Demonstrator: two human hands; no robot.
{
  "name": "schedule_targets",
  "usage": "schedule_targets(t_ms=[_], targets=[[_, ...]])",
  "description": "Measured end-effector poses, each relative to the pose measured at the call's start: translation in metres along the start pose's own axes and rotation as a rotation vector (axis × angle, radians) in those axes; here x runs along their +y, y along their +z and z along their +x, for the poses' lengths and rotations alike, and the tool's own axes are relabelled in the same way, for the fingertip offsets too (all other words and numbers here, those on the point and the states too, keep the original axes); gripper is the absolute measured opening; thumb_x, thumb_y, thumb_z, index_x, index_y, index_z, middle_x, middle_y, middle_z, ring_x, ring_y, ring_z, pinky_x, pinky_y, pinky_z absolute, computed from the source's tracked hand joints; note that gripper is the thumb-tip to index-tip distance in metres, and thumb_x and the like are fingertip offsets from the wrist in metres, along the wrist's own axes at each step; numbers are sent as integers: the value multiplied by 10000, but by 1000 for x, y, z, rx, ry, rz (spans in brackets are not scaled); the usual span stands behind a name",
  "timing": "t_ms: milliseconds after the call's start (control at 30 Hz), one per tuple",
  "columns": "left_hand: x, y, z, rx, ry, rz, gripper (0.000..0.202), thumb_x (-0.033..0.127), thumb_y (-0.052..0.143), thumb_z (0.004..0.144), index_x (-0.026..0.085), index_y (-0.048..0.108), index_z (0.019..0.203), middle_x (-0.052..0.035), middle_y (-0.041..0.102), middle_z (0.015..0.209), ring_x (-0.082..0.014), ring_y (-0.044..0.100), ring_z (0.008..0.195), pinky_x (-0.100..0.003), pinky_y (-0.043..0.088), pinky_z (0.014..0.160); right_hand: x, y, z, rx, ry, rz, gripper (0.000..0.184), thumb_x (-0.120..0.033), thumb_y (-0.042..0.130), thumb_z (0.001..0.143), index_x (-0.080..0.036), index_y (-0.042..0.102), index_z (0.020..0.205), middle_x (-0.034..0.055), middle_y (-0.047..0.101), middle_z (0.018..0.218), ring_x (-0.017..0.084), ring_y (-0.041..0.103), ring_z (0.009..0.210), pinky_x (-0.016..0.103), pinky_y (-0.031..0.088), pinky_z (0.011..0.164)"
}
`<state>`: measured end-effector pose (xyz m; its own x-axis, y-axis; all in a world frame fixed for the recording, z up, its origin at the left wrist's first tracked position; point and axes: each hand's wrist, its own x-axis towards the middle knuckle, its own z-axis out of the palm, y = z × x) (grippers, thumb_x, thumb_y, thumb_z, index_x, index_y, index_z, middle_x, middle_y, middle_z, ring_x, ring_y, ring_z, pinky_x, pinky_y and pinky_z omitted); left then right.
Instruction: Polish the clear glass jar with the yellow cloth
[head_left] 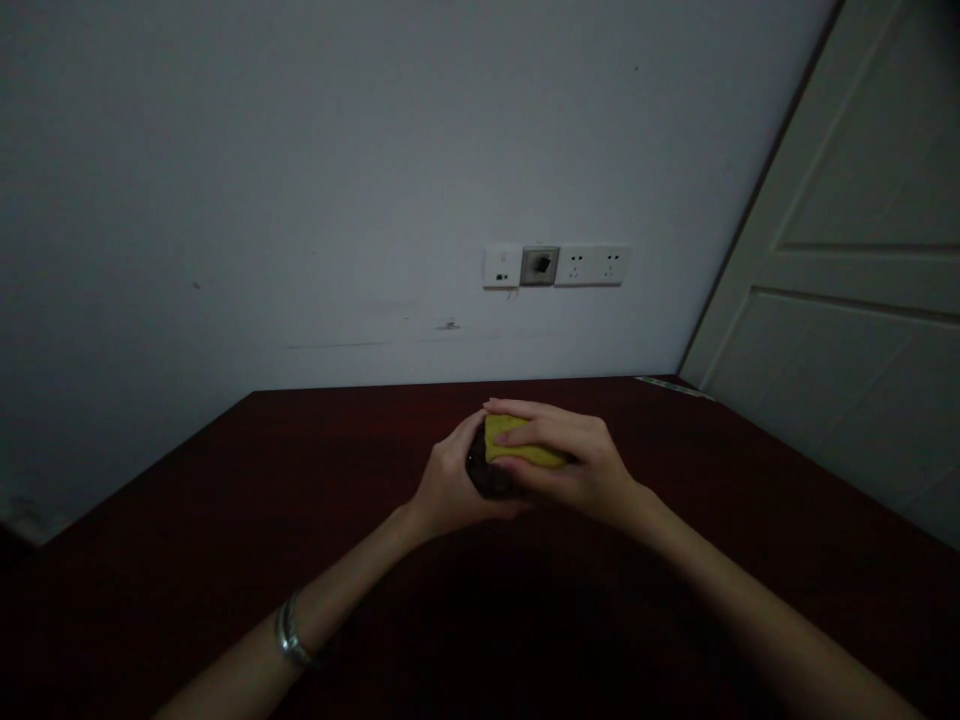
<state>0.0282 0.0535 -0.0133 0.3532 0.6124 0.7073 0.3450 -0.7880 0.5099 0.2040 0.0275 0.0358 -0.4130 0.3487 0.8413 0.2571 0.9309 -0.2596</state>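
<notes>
Above the dark red tabletop, my left hand is closed around a dark, glossy, rounded object. Most of that object is covered by my hands, and the dim light does not show its exact kind. My right hand grips a yellow sponge, its fingers over the top and the thumb below. The sponge is pressed against the upper right side of the dark object. Both hands meet close together near the middle of the view.
The dark red tabletop runs back to a pale wall. White sockets and a grey wall plate sit on that wall. A panelled door stands at the right, and a thin light strip lies at the far right table edge.
</notes>
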Motion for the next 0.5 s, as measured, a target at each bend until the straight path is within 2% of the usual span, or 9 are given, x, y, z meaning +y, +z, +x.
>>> schedule_targets(t_ms=[100, 200, 300, 400, 500], targets=[[2, 2, 0, -9, -122, -184, 908, 386, 860, 465, 154, 437, 1235, -150, 616, 1168, -299, 607, 1064, -449, 494, 921, 10, 3, -1, 125, 204, 168, 111, -209, 696, 763, -200, 695, 873, 87, 691, 1123, 211, 660, 1031, 391, 533, 911], [4, 6, 0, 6, -232, -461, 845, 410, 851, 481, 167, 454, 1186, -131, 636, 1126, -276, 631, 1017, -410, 520, 872, 16, 0, -1, 157, 317, 333, 101, -211, 715, 743, -224, 701, 842, 53, 703, 1102, 210, 660, 1030, 410, 530, 908], [5, 8, 3, 36, -271, -614, 798, 453, 839, 483, 171, 473, 1134, -121, 648, 1094, -270, 642, 997, -382, 539, 831, 13, -6, -2, 92, 262, 323, 136, -215, 741, 718, -234, 706, 848, 46, 691, 1129, 214, 653, 1042, 416, 527, 909], [6, 8, 5, 60, -296, -616, 739, 454, 821, 515, 166, 485, 1107, -115, 651, 1079, -264, 648, 975, -374, 545, 805, 6, -9, -1, -14, 173, 230, 152, -214, 747, 718, -234, 711, 864, 52, 669, 1174, 218, 624, 1096, 411, 509, 936], [7, 7, 6, 58, -313, -616, 699, 413, 824, 522, 163, 486, 1080, -103, 658, 1035, -253, 656, 934, -369, 549, 784, 6, -6, -1, -9, 185, 219, 137, -204, 728, 739, -228, 706, 872, 56, 661, 1186, 209, 620, 1100, 403, 501, 947]])
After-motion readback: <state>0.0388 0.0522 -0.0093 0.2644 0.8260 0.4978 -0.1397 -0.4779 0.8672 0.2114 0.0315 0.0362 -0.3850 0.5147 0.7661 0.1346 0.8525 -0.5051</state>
